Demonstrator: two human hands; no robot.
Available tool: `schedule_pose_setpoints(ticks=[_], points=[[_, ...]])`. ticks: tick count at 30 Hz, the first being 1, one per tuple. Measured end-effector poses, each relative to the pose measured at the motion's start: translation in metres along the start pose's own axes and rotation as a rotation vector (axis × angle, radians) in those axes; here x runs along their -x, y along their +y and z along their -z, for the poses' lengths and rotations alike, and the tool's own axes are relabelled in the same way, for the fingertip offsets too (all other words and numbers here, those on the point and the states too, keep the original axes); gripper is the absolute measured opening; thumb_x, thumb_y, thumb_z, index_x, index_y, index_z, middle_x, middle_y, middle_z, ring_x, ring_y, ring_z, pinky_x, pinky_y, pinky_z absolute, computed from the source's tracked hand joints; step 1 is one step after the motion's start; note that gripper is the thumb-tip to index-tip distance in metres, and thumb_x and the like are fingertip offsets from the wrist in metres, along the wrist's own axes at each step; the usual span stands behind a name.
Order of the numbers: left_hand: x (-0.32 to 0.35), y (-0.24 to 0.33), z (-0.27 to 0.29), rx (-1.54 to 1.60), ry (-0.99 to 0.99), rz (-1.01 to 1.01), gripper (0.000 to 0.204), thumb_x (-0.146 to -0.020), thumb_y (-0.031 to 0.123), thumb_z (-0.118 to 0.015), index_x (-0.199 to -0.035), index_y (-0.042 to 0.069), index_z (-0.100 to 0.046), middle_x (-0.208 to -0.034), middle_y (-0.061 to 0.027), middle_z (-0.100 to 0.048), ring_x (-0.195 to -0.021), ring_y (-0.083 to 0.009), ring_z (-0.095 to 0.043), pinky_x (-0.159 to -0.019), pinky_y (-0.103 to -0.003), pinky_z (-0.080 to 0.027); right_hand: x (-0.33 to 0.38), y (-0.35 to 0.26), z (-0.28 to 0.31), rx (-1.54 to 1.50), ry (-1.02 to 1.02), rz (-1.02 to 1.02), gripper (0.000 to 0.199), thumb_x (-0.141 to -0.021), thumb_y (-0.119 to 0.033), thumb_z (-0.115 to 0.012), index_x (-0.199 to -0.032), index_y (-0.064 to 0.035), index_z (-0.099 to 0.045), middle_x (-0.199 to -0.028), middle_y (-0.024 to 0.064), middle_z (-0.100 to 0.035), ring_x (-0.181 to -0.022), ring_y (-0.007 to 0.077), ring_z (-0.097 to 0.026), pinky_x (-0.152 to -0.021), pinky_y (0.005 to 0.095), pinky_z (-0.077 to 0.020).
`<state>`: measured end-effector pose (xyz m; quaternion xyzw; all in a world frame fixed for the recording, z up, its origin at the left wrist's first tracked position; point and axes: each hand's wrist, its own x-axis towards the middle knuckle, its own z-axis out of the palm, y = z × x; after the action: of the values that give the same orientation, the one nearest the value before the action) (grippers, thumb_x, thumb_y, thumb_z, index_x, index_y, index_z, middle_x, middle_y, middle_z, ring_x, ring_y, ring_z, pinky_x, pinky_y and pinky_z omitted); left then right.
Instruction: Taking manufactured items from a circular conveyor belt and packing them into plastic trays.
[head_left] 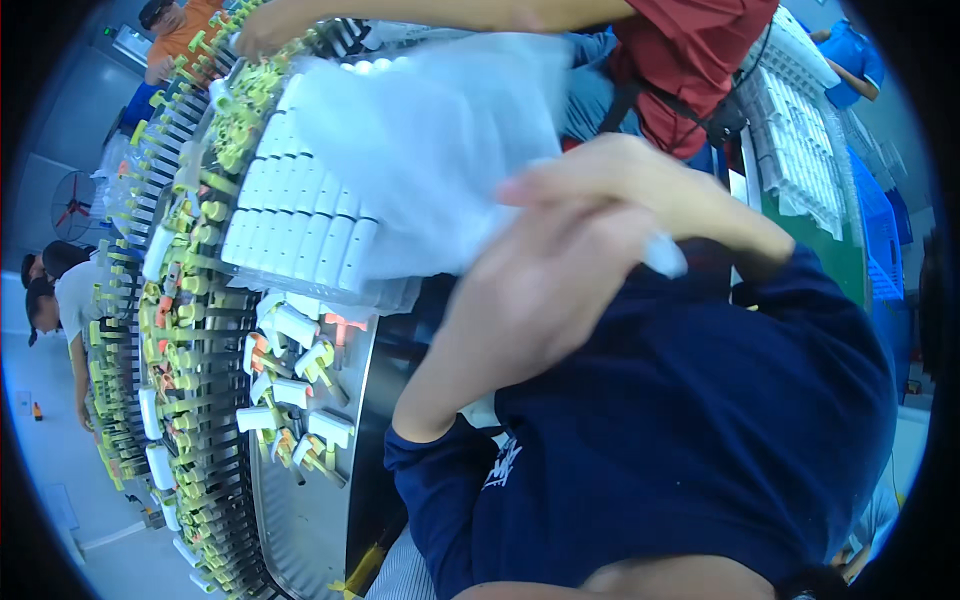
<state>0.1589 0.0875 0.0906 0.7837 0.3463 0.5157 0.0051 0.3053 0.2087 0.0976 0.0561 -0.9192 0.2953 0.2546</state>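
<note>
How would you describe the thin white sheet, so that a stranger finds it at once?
Start at the long rack of yellow-green pegs on the left. Beside it lies a tray of white blocks in rows. The sheet drapes over that tray, held by a hand: soft, translucent and crumpled, unlike the hard blocks.

Both arms rise from the lower edge in dark blue sleeves. The left hand (530, 300) is raised, blurred, fingers curled. The right hand (650, 195) crosses just above it, touching, fingers stretched leftward; its grip cannot be told.
</note>
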Motion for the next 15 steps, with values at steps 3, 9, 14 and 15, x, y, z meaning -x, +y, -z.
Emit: schedule_pose_setpoints(ticks=[3,9,14,15], points=[[0.034,-0.004,0.04,-0.101,0.497,0.462,0.017,-0.086,0.011,-0.066,-0.102,0.006,-0.064,-0.087,-0.0105,-0.065,-0.077,-0.0213,-0.064,-0.068,-0.029,-0.05,0.023,0.013,0.011,0.336,-0.323,-0.332,0.035,-0.081,-0.002,-0.058,-0.116,-0.0051,-0.061,-0.107,0.016,-0.066,-0.101,0.034,-0.062,-0.087,0.041,-0.0501],[0.083,-0.042,0.083,-0.881,-0.12,0.709,0.024,-0.081,0.02,-0.069,-0.097,0.003,-0.063,-0.096,-0.012,-0.06,-0.094,-0.0317,-0.056,-0.078,-0.04,-0.045,-0.01,-0.059,0.062,0.826,-0.338,-1.1,0.048,-0.07,0.004,-0.065,-0.117,-0.0075,-0.065,-0.106,0.0157,-0.066,-0.098,0.0292,-0.064,-0.09,0.0358,-0.0503],[0.062,-0.047,0.064,-1.035,-0.365,0.674,0.025,-0.078,0.021,-0.071,-0.093,0.002,-0.063,-0.092,-0.0124,-0.059,-0.096,-0.0288,-0.055,-0.08,-0.04,-0.044,-0.108,-0.135,0.023,1.243,0.067,-1.337,0.041,-0.077,-0.016,-0.066,-0.116,-0.002,-0.064,-0.11,0.0205,-0.064,-0.102,0.034,-0.062,-0.091,0.0387,-0.0486],[0.061,-0.051,0.061,-1.047,-0.359,0.683,0.025,-0.078,0.021,-0.071,-0.093,0.002,-0.063,-0.092,-0.0124,-0.059,-0.096,-0.0288,-0.055,-0.08,-0.04,-0.044,-0.116,-0.148,0.023,1.322,0.149,-1.366,0.042,-0.078,-0.019,-0.066,-0.115,-0.0009,-0.063,-0.11,0.0215,-0.064,-0.103,0.035,-0.062,-0.091,0.0393,-0.0482]])
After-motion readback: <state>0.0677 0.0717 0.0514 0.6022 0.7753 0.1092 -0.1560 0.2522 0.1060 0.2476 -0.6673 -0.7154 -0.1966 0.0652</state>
